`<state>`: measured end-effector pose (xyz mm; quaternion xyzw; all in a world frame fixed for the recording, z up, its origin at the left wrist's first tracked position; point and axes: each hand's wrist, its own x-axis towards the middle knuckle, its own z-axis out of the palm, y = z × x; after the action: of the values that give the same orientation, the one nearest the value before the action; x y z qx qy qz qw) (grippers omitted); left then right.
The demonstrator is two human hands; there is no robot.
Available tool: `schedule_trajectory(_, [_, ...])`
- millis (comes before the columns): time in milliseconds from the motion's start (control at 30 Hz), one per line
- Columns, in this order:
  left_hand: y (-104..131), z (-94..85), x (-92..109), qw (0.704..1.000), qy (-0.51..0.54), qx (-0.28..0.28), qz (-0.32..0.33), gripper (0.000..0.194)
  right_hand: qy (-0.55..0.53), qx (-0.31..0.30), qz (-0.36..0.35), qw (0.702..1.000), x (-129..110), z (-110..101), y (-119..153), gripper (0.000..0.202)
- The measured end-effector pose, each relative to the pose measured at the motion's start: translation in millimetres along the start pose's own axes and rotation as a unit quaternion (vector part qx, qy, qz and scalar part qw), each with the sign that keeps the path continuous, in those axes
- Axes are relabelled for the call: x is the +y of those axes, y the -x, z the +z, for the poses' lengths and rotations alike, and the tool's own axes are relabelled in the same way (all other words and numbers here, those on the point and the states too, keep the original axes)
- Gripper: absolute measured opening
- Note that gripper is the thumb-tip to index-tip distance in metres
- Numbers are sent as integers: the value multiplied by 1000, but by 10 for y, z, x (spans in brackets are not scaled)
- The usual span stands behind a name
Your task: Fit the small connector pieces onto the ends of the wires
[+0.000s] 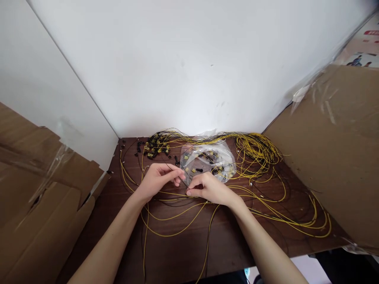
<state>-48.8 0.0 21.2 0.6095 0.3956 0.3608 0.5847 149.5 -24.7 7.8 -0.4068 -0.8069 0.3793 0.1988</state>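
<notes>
Our forearms come in from the bottom edge, nearest to us, and meet over the dark wooden table [183, 252]. Past it, white walls close the corner, with brown cardboard sheets [334, 157] leaning on the right and more cardboard [44, 205] on the left. Across the tabletop we see long loops of yellow wire [296, 221] trailing right and bunching in a coil [257, 152] at the back. Beside that coil lies a clear plastic bag [209, 159] with small yellow and black parts inside, and a heap of similar connectors [155, 148] sits at the back left.

Our left hand [156, 179] has its fingers curled, thumb and forefinger pinched on a thin black wire [184, 180]. Our right hand [211, 189] is closed too, its fingertips pinching what seems to be the same strand lower down, at the table surface. That short stretch runs slantwise between the hands, from upper left down to lower right, so its long axis points from left fingertips to right fingertips. Both hands are touching it; the bag lies just behind the right hand, nearer to it than to the left.
</notes>
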Motion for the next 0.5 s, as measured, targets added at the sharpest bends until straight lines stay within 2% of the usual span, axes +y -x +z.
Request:
schedule_trajectory(67, [-8,-35,-10,998,25,59,14,21,3,1,-2,1000,2,-2,-5,23])
schedule_trajectory(100, [-12,-50,-17,997,33,70,14,22,5,1,-3,1000,2,-3,-8,24])
schedule_trajectory(167, [-18,-63,-37,998,26,49,-4,25,9,0,-3,1000,-1,-5,-10,24])
schedule_trajectory(300, [-23,-12,-76,997,-50,-52,-29,22,10,-1,1,1000,-19,-7,-3,22])
schedule_trajectory(367, [-26,21,-81,993,-76,-83,-24,20,5,1,-1,1000,-26,-7,-1,21])
schedule_trajectory(433, [-31,35,-73,994,-74,-72,-20,22,7,2,-1,1000,-25,-4,-2,23])
schedule_trajectory(500, [-38,28,-56,998,-52,-19,-15,24,14,3,-2,1000,-19,-1,-4,25])
